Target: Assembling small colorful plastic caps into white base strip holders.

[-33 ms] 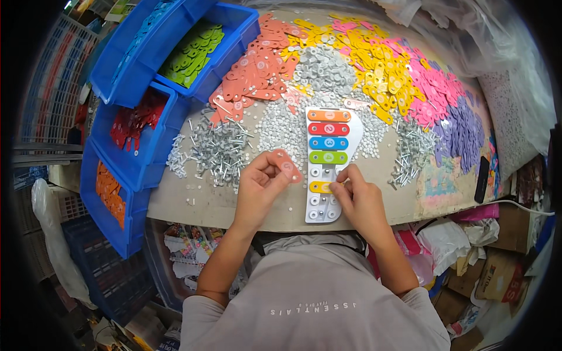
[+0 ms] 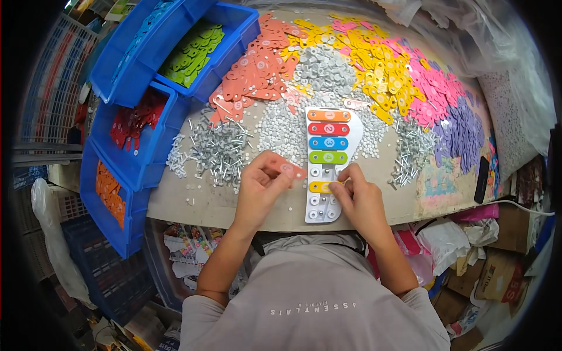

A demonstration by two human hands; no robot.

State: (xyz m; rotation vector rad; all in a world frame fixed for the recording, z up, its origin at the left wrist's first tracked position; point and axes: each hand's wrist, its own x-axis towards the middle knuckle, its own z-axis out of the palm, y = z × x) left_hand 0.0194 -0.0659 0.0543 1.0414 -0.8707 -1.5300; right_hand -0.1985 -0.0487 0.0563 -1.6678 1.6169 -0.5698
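A white toy xylophone board (image 2: 316, 206) lies on the table in front of me. Orange, red, blue and green bars (image 2: 328, 143) sit across its upper part. Below them a yellow bar (image 2: 319, 186) rests on the board. My right hand (image 2: 360, 199) pinches that yellow bar's right end against the board. Just left of the board, my left hand (image 2: 261, 186) holds a salmon-coloured bar (image 2: 288, 169) between thumb and fingers. White round pegs show on the board's lower, bare rows.
Piles of salmon (image 2: 257, 73), yellow (image 2: 380, 70), pink (image 2: 436, 88) and purple bars (image 2: 462, 131) cover the far table, with white washers (image 2: 322, 67) and metal pins (image 2: 219, 149). Blue bins (image 2: 146, 155) of coloured bars line the left. A black phone (image 2: 482, 178) lies at right.
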